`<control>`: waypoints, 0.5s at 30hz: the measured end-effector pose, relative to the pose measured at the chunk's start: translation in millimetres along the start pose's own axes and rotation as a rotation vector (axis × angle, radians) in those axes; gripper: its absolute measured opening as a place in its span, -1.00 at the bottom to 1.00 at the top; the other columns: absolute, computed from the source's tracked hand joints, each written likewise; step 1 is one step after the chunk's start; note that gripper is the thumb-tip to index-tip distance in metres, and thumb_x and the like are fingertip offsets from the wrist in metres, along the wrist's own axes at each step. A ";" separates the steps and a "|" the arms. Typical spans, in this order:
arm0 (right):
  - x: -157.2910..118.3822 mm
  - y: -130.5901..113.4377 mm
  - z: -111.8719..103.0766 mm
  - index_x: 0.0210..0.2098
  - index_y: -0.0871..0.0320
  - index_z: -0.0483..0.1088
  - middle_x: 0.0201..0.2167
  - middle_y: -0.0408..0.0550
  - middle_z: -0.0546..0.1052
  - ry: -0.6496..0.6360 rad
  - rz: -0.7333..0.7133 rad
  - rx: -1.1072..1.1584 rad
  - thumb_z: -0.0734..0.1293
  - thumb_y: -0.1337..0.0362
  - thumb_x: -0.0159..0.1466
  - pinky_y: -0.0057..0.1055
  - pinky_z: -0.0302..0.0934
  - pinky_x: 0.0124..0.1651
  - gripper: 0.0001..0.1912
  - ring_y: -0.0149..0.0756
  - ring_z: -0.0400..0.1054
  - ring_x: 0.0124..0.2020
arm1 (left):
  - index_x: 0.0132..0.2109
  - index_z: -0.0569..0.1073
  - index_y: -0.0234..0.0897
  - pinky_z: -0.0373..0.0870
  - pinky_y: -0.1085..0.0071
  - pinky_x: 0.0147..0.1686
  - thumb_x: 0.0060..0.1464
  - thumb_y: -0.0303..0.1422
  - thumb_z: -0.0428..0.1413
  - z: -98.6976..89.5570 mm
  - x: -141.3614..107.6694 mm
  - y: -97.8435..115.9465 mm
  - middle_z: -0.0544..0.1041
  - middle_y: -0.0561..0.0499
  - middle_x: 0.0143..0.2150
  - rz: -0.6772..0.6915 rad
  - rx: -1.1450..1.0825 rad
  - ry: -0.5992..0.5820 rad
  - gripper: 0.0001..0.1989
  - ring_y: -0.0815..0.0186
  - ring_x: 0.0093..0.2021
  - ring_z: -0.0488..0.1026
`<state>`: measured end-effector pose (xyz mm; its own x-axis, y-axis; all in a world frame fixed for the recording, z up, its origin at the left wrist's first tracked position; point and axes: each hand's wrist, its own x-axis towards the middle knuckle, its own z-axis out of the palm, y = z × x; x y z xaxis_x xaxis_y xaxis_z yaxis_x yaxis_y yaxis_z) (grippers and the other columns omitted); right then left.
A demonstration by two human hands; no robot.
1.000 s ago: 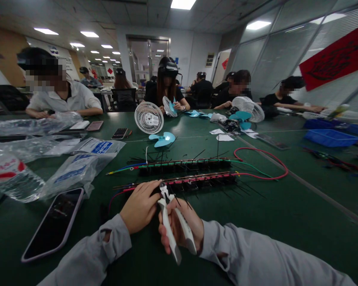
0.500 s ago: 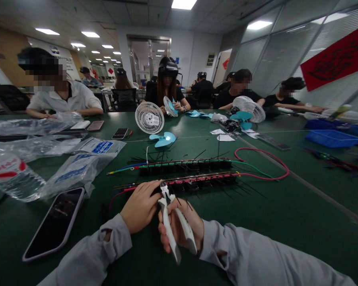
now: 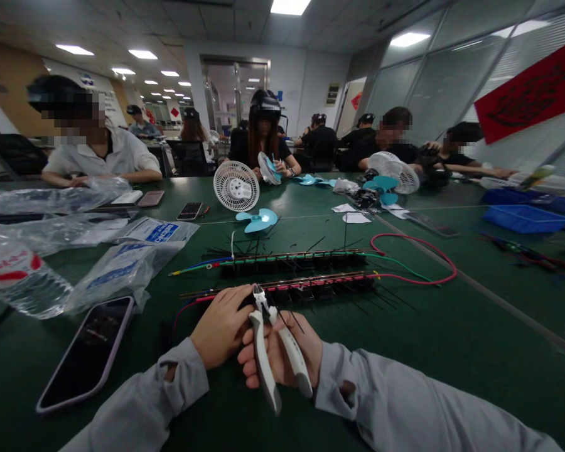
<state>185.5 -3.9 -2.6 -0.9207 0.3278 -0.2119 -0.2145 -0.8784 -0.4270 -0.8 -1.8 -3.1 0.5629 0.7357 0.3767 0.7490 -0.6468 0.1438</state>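
My right hand (image 3: 289, 351) holds a pair of diagonal cutters (image 3: 263, 342) with white and grey handles. The handles are spread, with my fingers loosened beneath them. The cutter jaws meet the near wire harness (image 3: 320, 282), a black strip carrying a red wire and bristling with black cable-tie tails. On the left part of that harness my left hand (image 3: 223, 323) is closed, its fingertips beside the jaws; whatever lies under the fingers is hidden. Just behind runs a second harness (image 3: 296, 258) with a green wire. A red cable (image 3: 454, 267) loops off to the right.
Left of my hands lie a phone (image 3: 87, 351), a water bottle (image 3: 21, 276) and plastic bags (image 3: 122, 267). Beyond the harnesses are a blue fan blade (image 3: 258, 220) and a white fan grille (image 3: 235, 186). Blue trays (image 3: 527, 220) stand right. Several people sit around the table.
The cutter handles have spread further apart, and my right fingers have loosened and shifted left. My left hand stays in place. At the back right, a person has changed posture.
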 end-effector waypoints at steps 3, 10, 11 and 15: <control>-0.6 -1.3 3.4 -0.15 0.36 0.31 -0.30 0.21 0.48 -0.003 -0.004 0.044 0.10 0.15 0.00 -0.08 0.11 -0.06 -0.48 -0.13 0.37 -0.26 | -0.09 0.43 -0.31 0.15 0.09 0.14 0.04 -0.49 0.05 -1.1 -0.7 -0.8 0.29 -0.18 0.18 0.000 -0.001 -0.017 -0.74 0.07 0.17 0.21; -2.2 -5.4 6.1 -0.09 0.40 0.29 -0.16 0.28 0.44 -0.070 0.028 0.016 0.11 0.09 0.00 -0.06 0.06 -0.02 -0.40 -0.05 0.36 -0.16 | -0.03 0.42 -0.27 0.18 0.10 0.12 0.13 -0.46 0.00 0.0 0.3 -1.1 0.29 -0.16 0.17 0.006 -0.002 -0.003 -0.74 0.10 0.16 0.22; -2.7 -5.8 7.4 -0.08 0.40 0.29 -0.12 0.29 0.43 -0.079 0.030 0.011 0.11 0.09 -0.01 -0.05 0.04 0.00 -0.38 -0.02 0.35 -0.13 | -0.02 0.41 -0.27 0.18 0.10 0.12 0.13 -0.46 0.00 0.0 0.3 -1.1 0.29 -0.16 0.17 0.010 -0.001 -0.004 -0.74 0.10 0.16 0.21; -4.3 -6.5 13.5 -0.08 0.35 0.29 -0.08 0.27 0.42 -0.102 0.015 0.023 0.11 0.10 0.01 0.02 -0.08 0.09 -0.42 0.00 0.32 -0.05 | -0.02 0.41 -0.26 0.19 0.12 0.11 0.14 -0.46 -0.02 1.3 -0.1 -2.3 0.31 -0.15 0.17 0.022 0.018 0.007 -0.73 0.12 0.16 0.23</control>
<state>186.5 -4.3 13.0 -0.9520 0.2786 -0.1265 -0.2069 -0.8909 -0.4043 -2.1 -0.1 -4.6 0.5774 0.7196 0.3858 0.7423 -0.6594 0.1190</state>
